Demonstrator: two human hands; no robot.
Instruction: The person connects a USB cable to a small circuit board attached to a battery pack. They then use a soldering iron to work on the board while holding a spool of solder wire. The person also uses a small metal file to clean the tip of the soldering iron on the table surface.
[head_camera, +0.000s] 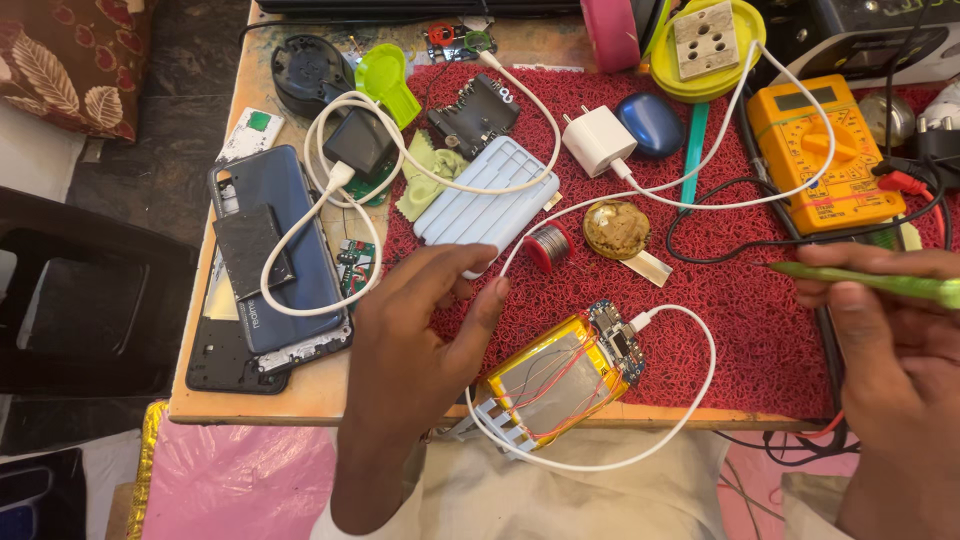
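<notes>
Left hand (415, 330): hovering, fingers loosely curled and parted, holding nothing; the fingertips hang just over the near end of a pale ribbed power-bank shell (485, 195), which lies directly beyond them on the red mat (760, 340). Right hand (890, 350): closed on a green soldering iron (880, 283), the tool held level with its tip pointing inward toward the left hand. Between the two hands, nearer the left thumb: an opened power bank (565, 375), its yellow-wrapped flat cell and small blue circuit board exposed, overhanging the near table edge. A white cable (690, 400) plugs into that board and loops below it toward the person's lap. Just beyond the left fingertips, to their right: a solder spool (548, 245) and a round tin of brownish flux (616, 228). Further beyond: a white charger plug (598, 140) and a dark blue oval case (652, 125). Beyond the right hand: an orange multimeter (825, 150) with red and black leads. To the outer side of the left hand: a blue phone back cover (275, 250) with a dark flat piece lying on it, and a black charger block (360, 145) ringed by white cord. Far edge: a black battery holder (472, 115) and a lime-green plastic part (388, 80).
</notes>
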